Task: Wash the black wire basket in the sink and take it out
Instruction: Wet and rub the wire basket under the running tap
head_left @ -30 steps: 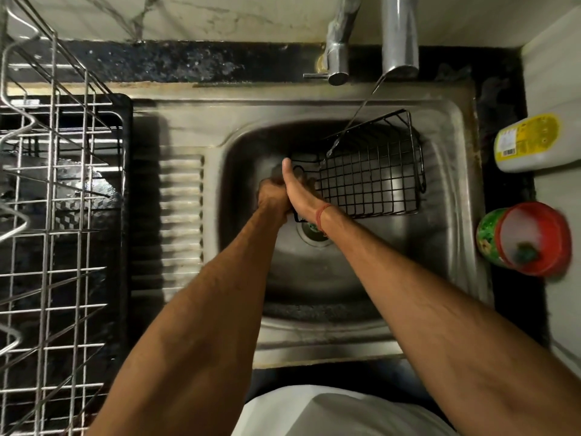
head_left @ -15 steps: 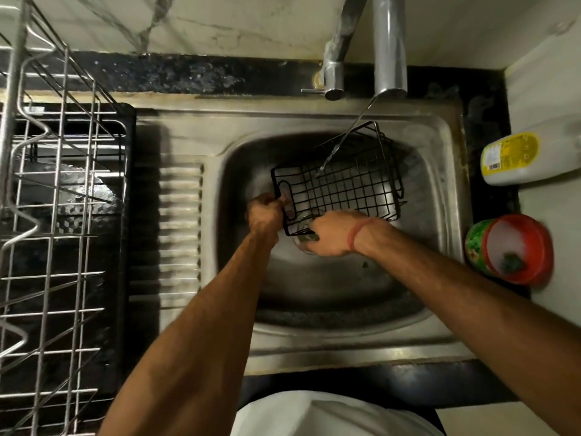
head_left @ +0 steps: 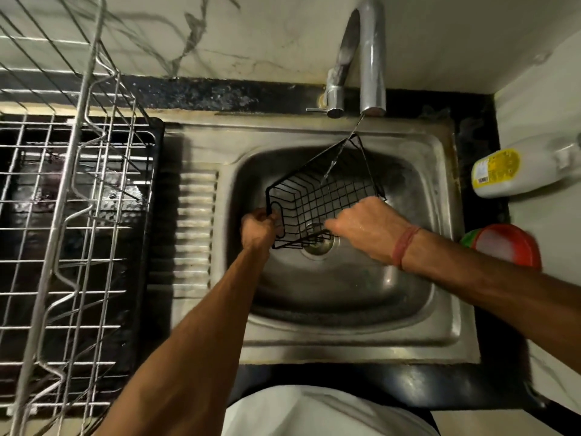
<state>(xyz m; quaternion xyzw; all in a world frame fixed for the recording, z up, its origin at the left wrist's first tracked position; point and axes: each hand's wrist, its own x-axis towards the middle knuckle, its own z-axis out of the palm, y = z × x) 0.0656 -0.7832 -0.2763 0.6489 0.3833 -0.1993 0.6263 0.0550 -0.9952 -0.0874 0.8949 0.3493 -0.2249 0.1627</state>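
Kitchen corner, dark speckled counter (head_left: 490, 388) with a stainless steel sink (head_left: 345, 347) set into it, pale marbled wall behind. Nearest the viewer: a white garment at the lower edge, two bare forearms reaching forward over the sink's front rim. Left hand (head_left: 258, 228): fingers curled tightly round the looped end wire of the black wire basket (head_left: 317, 196), at the basket's left end. Right hand (head_left: 366, 226): wet, a red thread band at the wrist, fingers bent down onto the basket's near rim and grasping the wire there; the fingertips are hidden behind the hand. Black wire basket: rectangular, grid-wired, held inside the sink bowl above the drain (head_left: 317, 243), tilted so its far right corner rises toward the tap; whether its lower near edge touches the bowl cannot be told. Thin stream of water (head_left: 339, 152): runs from the spout down into the basket. Left of the bowl: ribbed draining board (head_left: 195, 228), then a steel wire dish rack (head_left: 72, 215) over a black tray. Right of the sink: red-lidded green container (head_left: 506, 248), and farther back a white bottle with a yellow label (head_left: 515, 166) lying on its side. Farthest: chrome tap (head_left: 372, 58) with a side lever, mounted at the back edge of the sink.
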